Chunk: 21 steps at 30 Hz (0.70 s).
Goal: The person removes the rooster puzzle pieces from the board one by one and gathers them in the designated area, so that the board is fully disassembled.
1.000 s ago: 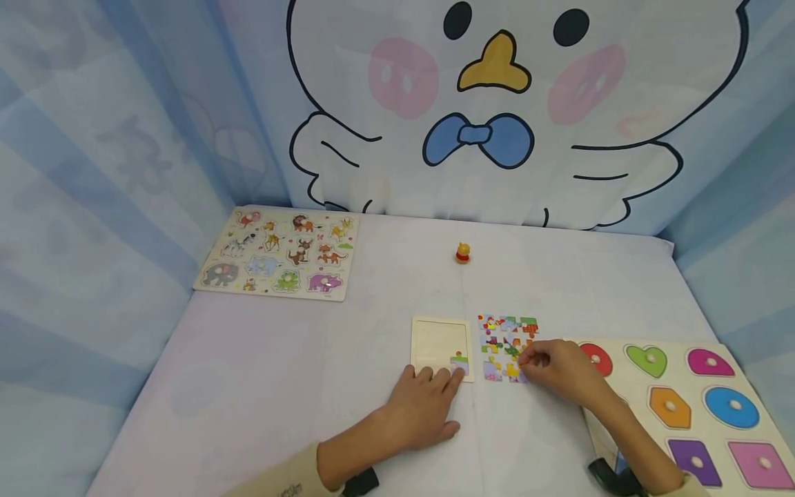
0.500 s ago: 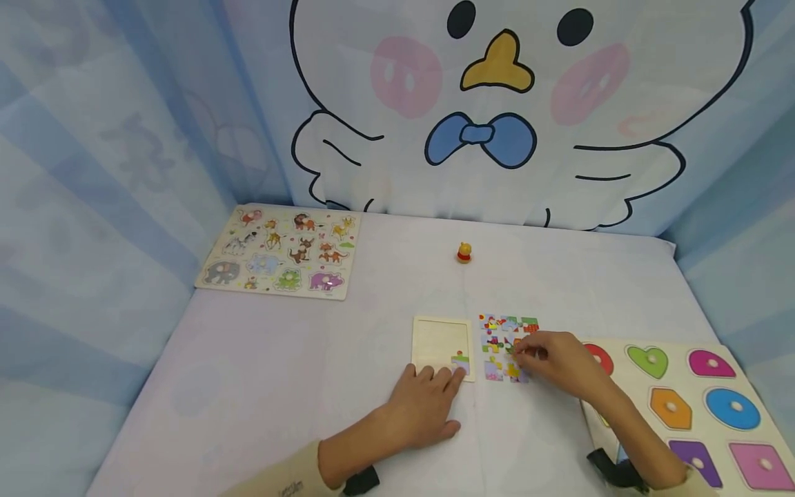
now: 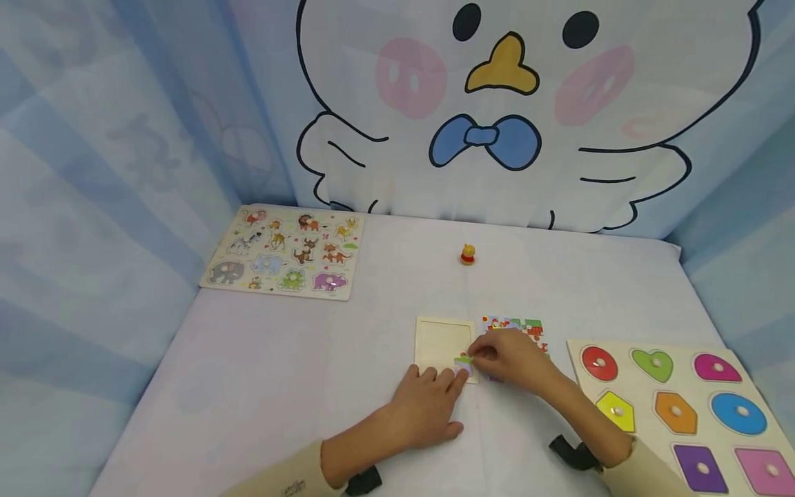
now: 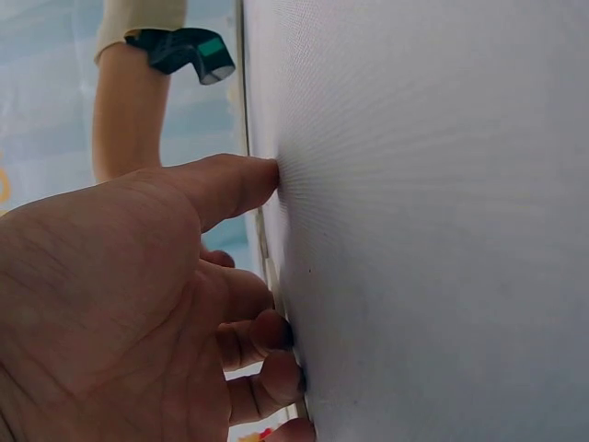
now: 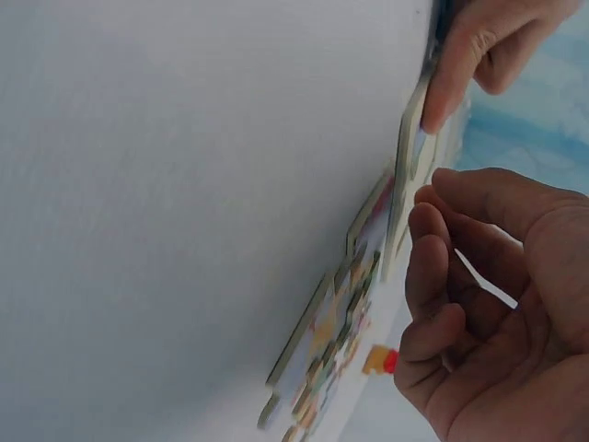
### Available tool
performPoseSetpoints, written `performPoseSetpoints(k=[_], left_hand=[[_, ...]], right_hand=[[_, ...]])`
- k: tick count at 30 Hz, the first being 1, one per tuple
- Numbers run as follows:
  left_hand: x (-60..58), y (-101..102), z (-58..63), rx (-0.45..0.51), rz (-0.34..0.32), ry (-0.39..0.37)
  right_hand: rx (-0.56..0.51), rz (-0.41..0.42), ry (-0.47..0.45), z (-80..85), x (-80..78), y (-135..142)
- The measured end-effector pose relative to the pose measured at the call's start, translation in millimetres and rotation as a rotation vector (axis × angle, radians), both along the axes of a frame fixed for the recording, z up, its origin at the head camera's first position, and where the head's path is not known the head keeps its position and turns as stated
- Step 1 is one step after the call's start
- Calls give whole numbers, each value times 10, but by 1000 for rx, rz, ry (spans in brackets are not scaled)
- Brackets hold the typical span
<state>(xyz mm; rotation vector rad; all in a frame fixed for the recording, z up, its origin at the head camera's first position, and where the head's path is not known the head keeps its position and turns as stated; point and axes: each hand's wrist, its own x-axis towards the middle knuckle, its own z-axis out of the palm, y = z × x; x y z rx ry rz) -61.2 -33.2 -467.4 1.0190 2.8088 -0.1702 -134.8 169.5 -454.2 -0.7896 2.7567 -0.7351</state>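
Observation:
A shallow wooden puzzle tray (image 3: 437,339) lies near the middle of the table, with a green and purple jigsaw piece (image 3: 461,362) in its lower right corner. My left hand (image 3: 424,407) rests at the tray's near edge, its index fingertip on that piece and its thumb on the tablecloth. Over the tray's right edge, my right hand (image 3: 512,360) pinches a jigsaw piece, almost wholly hidden by thumb and fingertips. Under and behind that hand lie several loose jigsaw pieces (image 3: 533,327), partly covered; the right wrist view shows their edges.
At the back left lies an animal knob puzzle (image 3: 282,255). A board of coloured shapes (image 3: 646,414) is at the right, partly under my right forearm. A small yellow and red bear figure (image 3: 468,255) stands behind the tray.
My right hand has moved left from over the loose jigsaw pieces to the tray's right edge, its fingertips pinched together. The left hand has stayed on the tray.

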Motion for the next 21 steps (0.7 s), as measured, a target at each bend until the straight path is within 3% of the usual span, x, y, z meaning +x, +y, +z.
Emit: performPoseSetpoints(k=[5,10,13,18,21], left_hand=[[-2,19,-17,3,-15,13],[-38,13,-28,0,-31,0],[-121,-47,-26,39,-51,-57],[-307,-219,80,152,-70,-227],[-370,-293,154,169,-52,-250]], right_hand=[[79,-28,43,-11,34,-73],[93,-42,48,-15,47,-89],[79,-36,52,-30,39,-95],[53,-27,18,-46,33,-111],[50,-26,1,-52,32,-105]])
